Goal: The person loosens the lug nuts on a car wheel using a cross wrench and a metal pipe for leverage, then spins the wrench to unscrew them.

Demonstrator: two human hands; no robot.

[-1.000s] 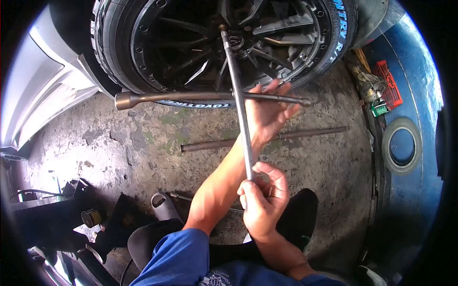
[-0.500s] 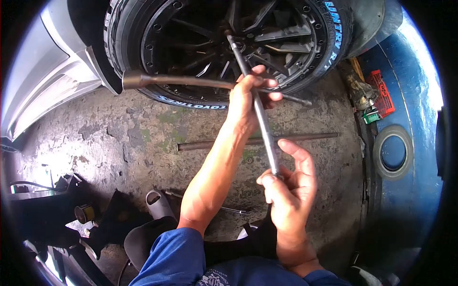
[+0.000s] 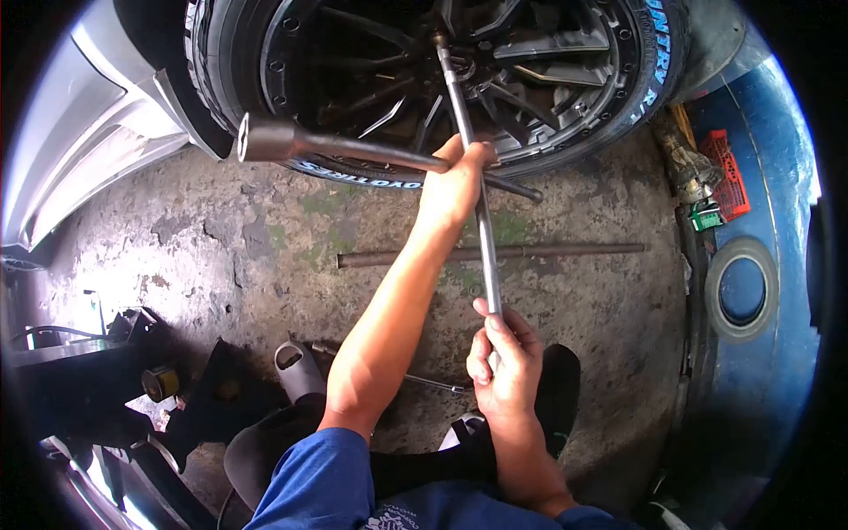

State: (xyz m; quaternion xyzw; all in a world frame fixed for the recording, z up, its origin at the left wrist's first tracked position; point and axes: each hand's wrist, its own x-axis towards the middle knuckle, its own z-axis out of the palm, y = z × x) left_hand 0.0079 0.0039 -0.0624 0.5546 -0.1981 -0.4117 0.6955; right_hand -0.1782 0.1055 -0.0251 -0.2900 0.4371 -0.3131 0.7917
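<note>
A four-way lug wrench point(image 3: 488, 252) reaches from the dark spoked wheel point(image 3: 565, 46) toward me, its far end against the wheel near the hub. Around the crossing of its bars, my left hand point(image 3: 452, 187) is closed. One cross arm with a wide socket points left, and the opposite arm shows beyond my hand to the right. At the near end of the long bar, my right hand point(image 3: 510, 364) has its fingers and thumb closed on the metal. Whether the far socket sits on a lug nut is too dark to tell.
A long metal pipe point(image 3: 565, 252) lies across the concrete floor under the wrench. Black equipment point(image 3: 79, 389) stands at the lower left. To the right are a red plastic basket point(image 3: 726, 177) and a grey ring point(image 3: 714, 283) against a blue surface.
My right hand's fingers have closed in round the bar's near end. My left fingers, partly spread before, now wrap the crossing. The cross arms have turned slightly, and the view has shifted a little.
</note>
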